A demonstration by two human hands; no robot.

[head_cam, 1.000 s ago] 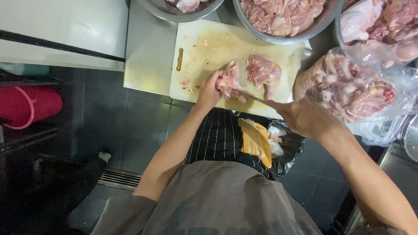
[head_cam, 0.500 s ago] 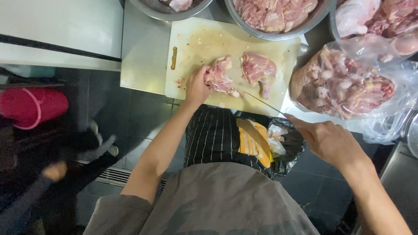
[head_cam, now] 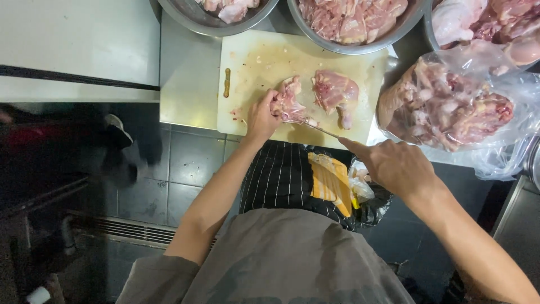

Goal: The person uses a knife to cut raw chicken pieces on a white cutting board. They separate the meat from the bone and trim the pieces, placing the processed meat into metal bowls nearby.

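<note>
On a white cutting board (head_cam: 253, 62) lie two pieces of raw chicken. My left hand (head_cam: 261, 115) grips the left chicken piece (head_cam: 289, 101) at the board's near edge. My right hand (head_cam: 391, 163) holds a thin knife (head_cam: 315, 128) whose blade points left, with its tip at the base of that piece. The second chicken piece (head_cam: 336, 93) lies free just to the right.
Two metal bowls of raw chicken (head_cam: 349, 22) (head_cam: 225, 11) stand behind the board. A clear plastic bag of chicken (head_cam: 450, 107) sits at the right, with another bowl (head_cam: 495, 28) behind it. A bin with a black liner (head_cam: 360, 197) is under the counter edge. Dark tiled floor lies at the left.
My right hand has drawn the knife back toward the board's near edge, then brought its tip in under the left chicken piece. My left hand kept hold of the piece. A person's foot moved at the left.
</note>
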